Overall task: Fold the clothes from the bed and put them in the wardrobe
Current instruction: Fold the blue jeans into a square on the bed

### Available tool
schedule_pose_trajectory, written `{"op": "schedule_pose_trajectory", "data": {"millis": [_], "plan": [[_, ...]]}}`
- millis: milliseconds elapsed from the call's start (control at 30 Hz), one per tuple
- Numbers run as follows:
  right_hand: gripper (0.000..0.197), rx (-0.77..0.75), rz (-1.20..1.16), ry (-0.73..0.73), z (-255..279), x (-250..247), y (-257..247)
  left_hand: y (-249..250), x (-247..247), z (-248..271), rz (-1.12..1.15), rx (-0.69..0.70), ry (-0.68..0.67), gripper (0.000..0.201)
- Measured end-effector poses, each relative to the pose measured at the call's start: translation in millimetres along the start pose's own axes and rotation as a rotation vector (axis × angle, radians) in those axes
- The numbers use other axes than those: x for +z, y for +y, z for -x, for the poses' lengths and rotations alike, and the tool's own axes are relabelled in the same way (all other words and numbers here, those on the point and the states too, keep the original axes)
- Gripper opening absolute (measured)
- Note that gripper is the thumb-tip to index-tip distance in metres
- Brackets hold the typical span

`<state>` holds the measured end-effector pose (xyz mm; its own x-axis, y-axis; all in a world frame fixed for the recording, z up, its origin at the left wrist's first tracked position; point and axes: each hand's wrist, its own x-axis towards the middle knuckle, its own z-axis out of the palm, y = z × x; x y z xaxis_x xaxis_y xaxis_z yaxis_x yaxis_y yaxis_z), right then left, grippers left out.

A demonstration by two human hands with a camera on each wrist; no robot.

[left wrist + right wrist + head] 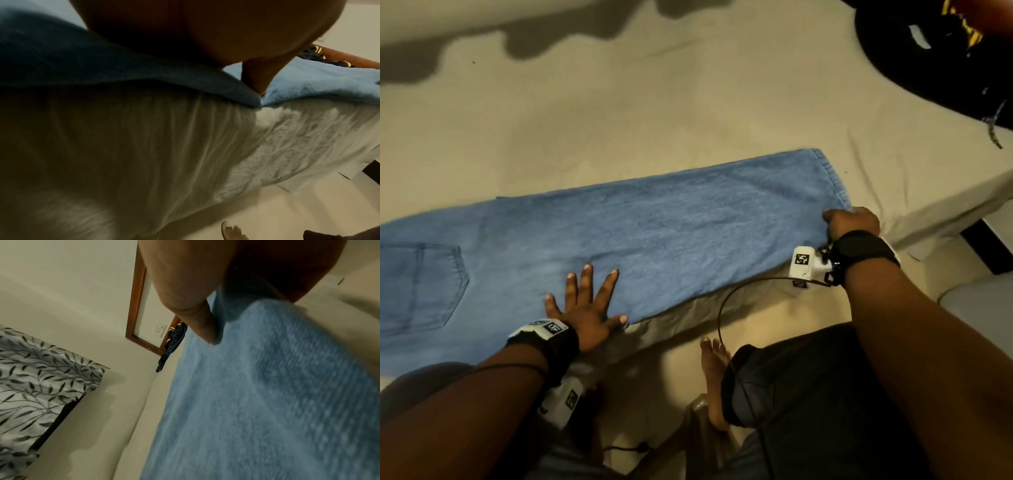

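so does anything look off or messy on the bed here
Nothing damaged or spilled. The jeans lie flat, left hand pressing them, right hand gripping the hem. Only the dark clothes at the far corner sit in an unfolded heap.

The left hand [585, 308] lies flat with the palm down and all fingers straight and spread wide. The right hand [851, 222] is further to the right, its fingers curled under in a grip. Both forearms reach forward, each with a black wrist strap.
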<state>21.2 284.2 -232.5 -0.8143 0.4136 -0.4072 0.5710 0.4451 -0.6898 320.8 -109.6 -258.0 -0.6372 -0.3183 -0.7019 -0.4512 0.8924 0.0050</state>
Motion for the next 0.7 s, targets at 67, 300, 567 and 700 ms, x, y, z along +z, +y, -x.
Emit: {"op": "schedule_pose_trajectory", "data": {"millis": [67, 300, 567, 700], "plan": [[0.026, -0.097, -0.055, 0.019, 17.1, 2.4, -10.7, -1.3, -1.6, 2.8, 0.006, 0.015, 0.007, 0.091], [0.027, -0.712, 0.051, -0.086, 134.6, 53.3, -63.1, 0.0, -46.2, 14.6, 0.352, 0.082, 0.188, 0.099], [0.046, -0.975, 0.458, -0.918, 285.6, 119.6, -72.8, -12.7, -86.3, 19.9, 1.573, -0.042, 0.175, 0.081], [0.036, -0.845, 0.243, -0.580, 253.7, 114.2, -94.0, -26.6, -70.7, 7.4, 1.115, -0.040, 0.261, 0.072]]}}
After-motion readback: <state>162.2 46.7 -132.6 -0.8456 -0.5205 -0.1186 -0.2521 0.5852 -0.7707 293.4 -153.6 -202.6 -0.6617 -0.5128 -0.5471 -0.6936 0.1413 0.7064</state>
